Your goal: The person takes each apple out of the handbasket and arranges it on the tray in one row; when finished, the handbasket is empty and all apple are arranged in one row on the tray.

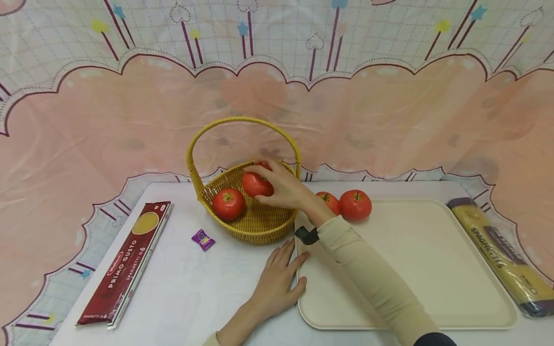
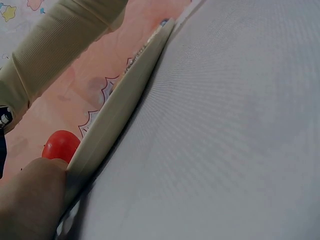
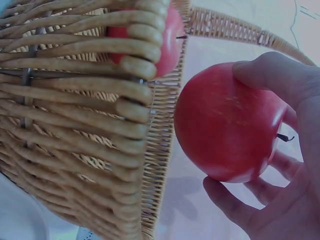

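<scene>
My right hand (image 1: 279,187) grips a red apple (image 3: 227,122) over the wicker basket (image 1: 264,235), thumb on one side and fingers on the other. In the right wrist view the apple is above the basket's rim, its stem toward the palm. Another apple (image 1: 228,204) lies inside the basket at the left. My left hand (image 1: 277,283) lies with fingers extended on the table, in front of the basket. Its thumb and forefinger touch the left edge of the beige tray (image 1: 433,269). Two more apples (image 1: 356,205) are at the tray's back left corner, one partly hidden by my right forearm.
A red spaghetti pack (image 1: 125,264) lies at the left of the white table (image 1: 182,298). Near the basket is a small purple wrapped candy (image 1: 203,240). A yellow spaghetti bag (image 1: 502,257) lies along the tray's right side. The basket's tall handle (image 1: 242,119) arches above it.
</scene>
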Available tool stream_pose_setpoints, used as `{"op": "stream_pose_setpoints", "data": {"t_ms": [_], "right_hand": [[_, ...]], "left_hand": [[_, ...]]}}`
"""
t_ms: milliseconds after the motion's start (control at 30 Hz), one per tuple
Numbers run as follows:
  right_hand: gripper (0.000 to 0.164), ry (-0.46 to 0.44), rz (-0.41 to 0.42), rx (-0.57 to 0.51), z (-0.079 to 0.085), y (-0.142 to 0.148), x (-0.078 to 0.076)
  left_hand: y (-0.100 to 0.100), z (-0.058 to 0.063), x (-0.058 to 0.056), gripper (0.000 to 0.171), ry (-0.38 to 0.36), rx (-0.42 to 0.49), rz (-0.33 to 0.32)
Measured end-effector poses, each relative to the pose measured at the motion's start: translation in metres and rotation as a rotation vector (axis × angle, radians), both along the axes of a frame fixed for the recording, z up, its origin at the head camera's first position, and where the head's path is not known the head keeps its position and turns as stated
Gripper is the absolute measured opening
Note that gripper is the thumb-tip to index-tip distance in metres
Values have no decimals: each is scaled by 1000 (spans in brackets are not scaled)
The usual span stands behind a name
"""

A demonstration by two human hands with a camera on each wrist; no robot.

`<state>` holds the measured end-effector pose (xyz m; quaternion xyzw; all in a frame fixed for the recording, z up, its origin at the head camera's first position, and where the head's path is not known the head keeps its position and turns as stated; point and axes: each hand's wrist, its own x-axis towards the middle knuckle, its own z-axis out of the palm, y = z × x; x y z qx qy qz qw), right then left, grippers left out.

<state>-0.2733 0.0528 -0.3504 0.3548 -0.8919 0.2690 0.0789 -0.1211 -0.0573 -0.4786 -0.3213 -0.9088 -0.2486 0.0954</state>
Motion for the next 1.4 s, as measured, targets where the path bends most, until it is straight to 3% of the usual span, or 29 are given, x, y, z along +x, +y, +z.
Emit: {"op": "stream_pose_setpoints", "data": {"t_ms": [300, 867, 1400], "right_hand": [[61, 29, 2, -10, 0, 6, 11], [61, 43, 14, -60, -4, 17, 29], [61, 58, 28, -154, -5, 33, 43]], "left_hand": [[1, 0, 1, 47, 19, 3, 5], [0, 0, 1, 47, -33, -20, 8], [-1, 0, 1, 48, -2, -12, 3]]}}
